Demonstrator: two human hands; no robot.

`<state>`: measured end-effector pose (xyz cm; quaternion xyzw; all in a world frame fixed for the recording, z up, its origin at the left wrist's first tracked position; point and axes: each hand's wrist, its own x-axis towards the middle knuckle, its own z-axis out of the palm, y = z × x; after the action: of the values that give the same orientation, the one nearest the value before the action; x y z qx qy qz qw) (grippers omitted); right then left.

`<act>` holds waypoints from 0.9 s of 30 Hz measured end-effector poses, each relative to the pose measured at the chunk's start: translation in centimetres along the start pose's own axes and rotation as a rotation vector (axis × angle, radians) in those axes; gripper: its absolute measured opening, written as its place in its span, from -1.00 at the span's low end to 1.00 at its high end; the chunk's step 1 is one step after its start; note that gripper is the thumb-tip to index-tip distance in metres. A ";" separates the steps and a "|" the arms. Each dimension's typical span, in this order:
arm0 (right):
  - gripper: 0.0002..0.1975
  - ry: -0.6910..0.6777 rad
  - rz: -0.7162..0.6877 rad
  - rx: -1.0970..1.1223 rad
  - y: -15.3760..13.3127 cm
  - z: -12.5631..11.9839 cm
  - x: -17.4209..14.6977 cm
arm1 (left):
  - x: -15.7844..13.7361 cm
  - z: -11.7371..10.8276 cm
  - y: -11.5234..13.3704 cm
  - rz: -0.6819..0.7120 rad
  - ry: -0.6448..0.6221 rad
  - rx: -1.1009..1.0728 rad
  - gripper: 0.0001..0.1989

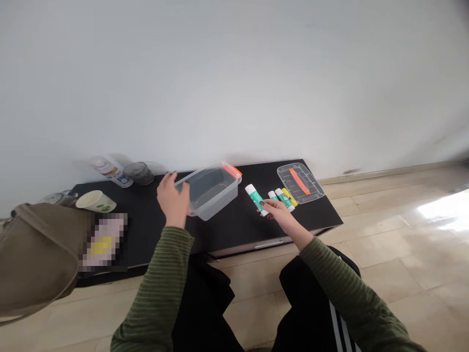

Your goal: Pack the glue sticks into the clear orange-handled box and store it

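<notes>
Between the fingers of my right hand [277, 213] is a glue stick [255, 198] with a white cap and green label, tilted above the black cabinet top. Just beyond that hand lie more glue sticks [285, 199], green-labelled ones and a yellow one, side by side. My left hand [173, 198] is at the left end of a clear plastic box [216, 195], fingers apart; whether it touches the rim I cannot tell. The box has no lid on it and an orange latch at its right end. Its clear lid [311, 183], with an orange handle, lies at the right.
On the left of the black cabinet [234, 232] are a paper cup [95, 201], a spray can [112, 172], a dark glass [139, 173] and a blurred-out packet [104, 242]. A brown bag [40, 254] covers the left end. A wall rises behind.
</notes>
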<state>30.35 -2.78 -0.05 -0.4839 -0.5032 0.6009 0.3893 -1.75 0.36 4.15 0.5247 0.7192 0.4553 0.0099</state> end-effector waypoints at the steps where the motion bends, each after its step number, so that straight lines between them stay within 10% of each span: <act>1: -0.58 0.008 -0.005 -0.001 0.0 -0.1 0.0 | 0.9 -0.2 -1.4 -0.086 -0.012 0.022 -0.52; 6: -0.54 0.059 -0.051 -0.033 -0.4 0.0 0.2 | 1.3 -0.4 -5.4 -0.388 -0.246 -0.197 -0.55; 17: -0.69 0.127 -0.561 -0.873 -4.3 7.5 -2.1 | -6.4 -3.4 -1.7 -0.259 -0.459 -0.015 -0.61; 27: -0.70 -0.308 -0.047 -1.557 -5.6 12.7 -0.7 | -9.5 -3.8 1.2 -0.217 -0.593 0.044 -0.48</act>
<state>18.02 -5.24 5.88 -0.5177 -0.8371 0.1281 -0.1221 1.57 -9.33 2.76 0.5550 0.7464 0.2632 0.2562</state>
